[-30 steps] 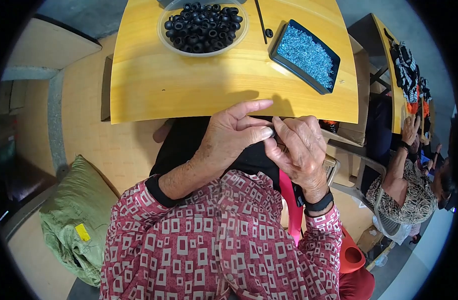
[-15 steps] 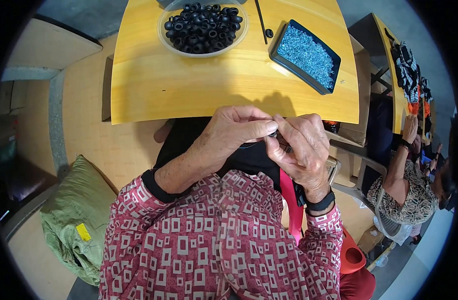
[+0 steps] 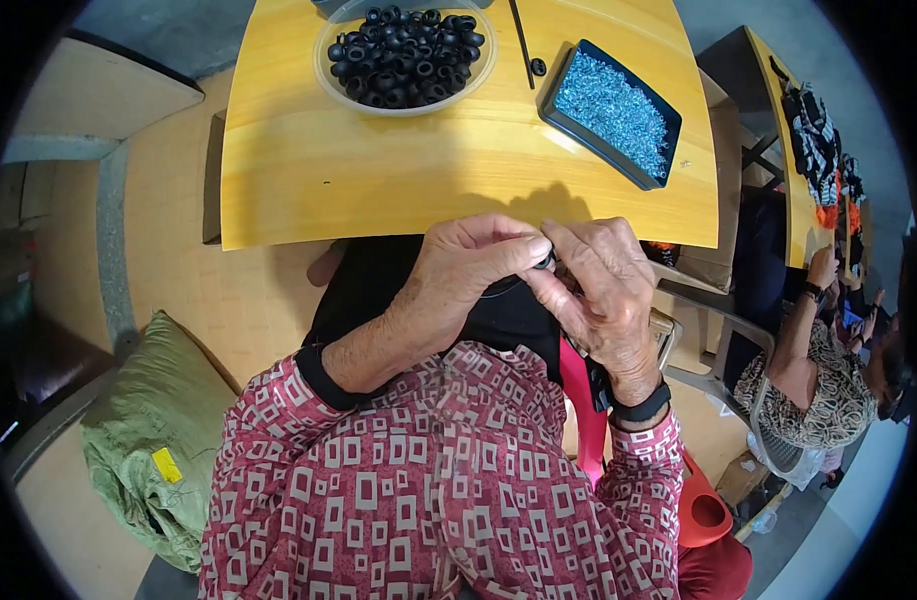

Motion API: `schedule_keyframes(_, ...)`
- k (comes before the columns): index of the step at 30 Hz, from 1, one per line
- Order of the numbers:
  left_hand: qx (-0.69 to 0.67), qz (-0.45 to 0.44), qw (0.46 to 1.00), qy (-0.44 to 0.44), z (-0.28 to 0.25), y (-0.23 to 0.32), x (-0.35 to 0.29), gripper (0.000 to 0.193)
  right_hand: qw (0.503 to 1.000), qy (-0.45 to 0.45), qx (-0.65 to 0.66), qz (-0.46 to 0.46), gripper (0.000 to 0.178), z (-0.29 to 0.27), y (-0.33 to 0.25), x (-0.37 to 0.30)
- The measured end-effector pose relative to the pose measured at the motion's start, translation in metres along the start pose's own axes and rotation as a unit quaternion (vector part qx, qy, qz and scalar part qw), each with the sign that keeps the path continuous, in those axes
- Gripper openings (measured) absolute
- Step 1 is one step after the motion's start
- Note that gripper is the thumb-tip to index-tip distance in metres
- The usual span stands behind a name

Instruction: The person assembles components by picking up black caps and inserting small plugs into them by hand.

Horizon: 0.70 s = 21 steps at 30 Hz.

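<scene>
Just off the table's near edge, my left hand [image 3: 468,262] and my right hand [image 3: 610,290] meet over my lap. Between their fingertips is a small black round piece [image 3: 545,262], mostly covered by the fingers. Thumb and forefinger of the left hand pinch it from one side; the right thumb and fingers close on it from the other. A thin dark line, perhaps a cord, curves below the left fingers. Beyond the hands, a clear round tub [image 3: 403,112] holds many black hollow round pieces [image 3: 403,60]. Right of it, a black tray [image 3: 600,153] holds tiny shiny bluish bits [image 3: 613,110].
The yellow table [image 3: 378,190] has a thin black rod [image 3: 521,40] and a small black piece [image 3: 538,67] on it. A green sack [image 3: 158,430] lies at left. At right, another person [image 3: 808,390] sits by a second table [image 3: 778,130]; a red stool [image 3: 706,515] is nearby.
My right hand has shifted slightly, its fingers turning around the black piece. Both hands stay together at nearly the same place, and more of the piece's round end shows.
</scene>
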<state>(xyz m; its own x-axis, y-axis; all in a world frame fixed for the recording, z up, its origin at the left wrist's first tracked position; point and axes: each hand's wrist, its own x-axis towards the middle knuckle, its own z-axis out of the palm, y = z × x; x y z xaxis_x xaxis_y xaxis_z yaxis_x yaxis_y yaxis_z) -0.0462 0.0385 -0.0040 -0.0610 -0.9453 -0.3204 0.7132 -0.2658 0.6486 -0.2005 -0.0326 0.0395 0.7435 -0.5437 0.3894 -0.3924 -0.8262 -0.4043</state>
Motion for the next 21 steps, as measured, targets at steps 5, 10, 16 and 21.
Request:
schedule_keyframes(5,0.044,-0.01,0.999,-0.008,-0.001,0.002,0.0,0.015,0.998,-0.035,-0.002,-0.049,0.029,-0.011,0.004,0.013)
schedule_keyframes(10,0.202,0.039,0.978,0.023,0.004,0.007,-0.001,0.017,0.994,-0.046,-0.051,-0.08,0.025,-0.014,0.009,0.01)
schedule_keyframes(16,0.177,-0.003,0.984,0.004,0.0,0.009,-0.004,0.019,0.996,-0.033,-0.036,-0.074,0.023,-0.015,0.007,0.013)
schedule_keyframes(21,0.169,0.01,0.986,-0.002,0.002,0.008,-0.004,0.019,0.996,-0.046,-0.021,-0.078,0.023,-0.014,0.008,0.011)
